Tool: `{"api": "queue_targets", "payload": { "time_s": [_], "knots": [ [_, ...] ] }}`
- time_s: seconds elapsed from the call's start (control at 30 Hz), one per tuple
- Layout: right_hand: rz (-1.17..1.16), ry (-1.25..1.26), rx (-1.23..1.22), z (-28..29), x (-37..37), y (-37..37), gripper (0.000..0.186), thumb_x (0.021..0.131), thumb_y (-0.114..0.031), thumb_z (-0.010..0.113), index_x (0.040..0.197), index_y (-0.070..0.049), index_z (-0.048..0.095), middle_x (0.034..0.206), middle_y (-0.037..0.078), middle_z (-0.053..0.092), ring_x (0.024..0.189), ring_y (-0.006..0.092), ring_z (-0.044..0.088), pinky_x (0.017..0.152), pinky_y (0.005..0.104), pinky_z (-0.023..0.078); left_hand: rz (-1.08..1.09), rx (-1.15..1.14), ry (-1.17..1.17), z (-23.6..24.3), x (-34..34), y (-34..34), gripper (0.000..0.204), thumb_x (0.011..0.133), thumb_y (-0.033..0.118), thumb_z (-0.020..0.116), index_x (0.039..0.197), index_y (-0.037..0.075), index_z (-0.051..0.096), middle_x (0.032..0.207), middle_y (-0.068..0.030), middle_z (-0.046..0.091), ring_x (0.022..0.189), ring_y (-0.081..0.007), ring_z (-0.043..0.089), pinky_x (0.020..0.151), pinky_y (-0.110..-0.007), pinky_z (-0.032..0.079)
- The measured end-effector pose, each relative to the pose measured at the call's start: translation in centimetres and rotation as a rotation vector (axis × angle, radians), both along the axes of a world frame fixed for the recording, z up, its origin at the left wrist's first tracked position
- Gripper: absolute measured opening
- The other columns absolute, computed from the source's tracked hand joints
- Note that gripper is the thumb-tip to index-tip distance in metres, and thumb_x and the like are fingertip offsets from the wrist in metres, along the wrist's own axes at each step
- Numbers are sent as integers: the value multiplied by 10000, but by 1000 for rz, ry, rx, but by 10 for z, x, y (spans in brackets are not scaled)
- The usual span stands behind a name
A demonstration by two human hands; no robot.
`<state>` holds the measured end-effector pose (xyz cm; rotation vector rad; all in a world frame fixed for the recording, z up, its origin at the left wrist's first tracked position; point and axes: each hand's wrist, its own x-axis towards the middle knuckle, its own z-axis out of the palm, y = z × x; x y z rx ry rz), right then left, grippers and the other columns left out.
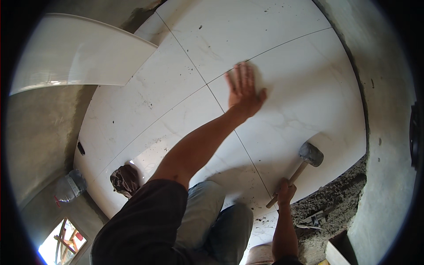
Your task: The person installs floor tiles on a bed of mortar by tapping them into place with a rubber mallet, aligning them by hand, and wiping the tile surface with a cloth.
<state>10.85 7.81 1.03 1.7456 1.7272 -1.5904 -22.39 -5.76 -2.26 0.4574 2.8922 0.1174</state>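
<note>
My left hand (244,88) lies flat and open on a large white tile (300,84), its fingertips near the joint at the tile's far edge. The fingers are a little spread. In my right hand (286,192), the fingers wrap round the wooden handle of a rubber mallet (311,154). The mallet's dark grey head is over the near part of that same tile; whether it touches the surface I cannot tell. Faint grey veins run through the tile, and thin dark joints divide it from the neighbouring tiles.
Rough grey mortar (338,194) borders the tile at lower right, with a trowel (314,219) lying on it. Concrete walls (384,110) rise on both sides. A white panel (84,53) juts in at upper left. A dark crumpled bag (125,180) and a clear plastic bottle (70,186) are at left.
</note>
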Motion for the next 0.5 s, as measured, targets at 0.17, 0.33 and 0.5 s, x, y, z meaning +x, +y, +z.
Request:
{"api": "queue_targets", "payload": {
  "time_s": [0.17,0.33,0.5],
  "knots": [
    [9,16,8,0,0,-1,270,844,-232,595,725,7,551,555,40,496,393,151,487,334,305,408,-193,168,-33,-7,12,-25,799,933,540,334,1513,54,78,1588,-119,30,1466,-286,-19,1152,-545,-35],
    [-4,35,29,3,-3,-1,284,834,-276,593,658,-61,532,510,10,455,373,127,446,333,303,413,58,27,-19,-1,30,-111,770,912,517,417,1513,120,145,1574,-122,111,1460,-297,56,1150,-558,-1],
    [-2,49,-4,-5,6,1,286,840,-266,599,651,-63,529,514,12,457,364,134,442,332,310,406,182,76,82,-4,35,-131,705,914,479,446,1503,177,204,1555,-162,148,1445,-364,78,1139,-581,27]
  ]
}}
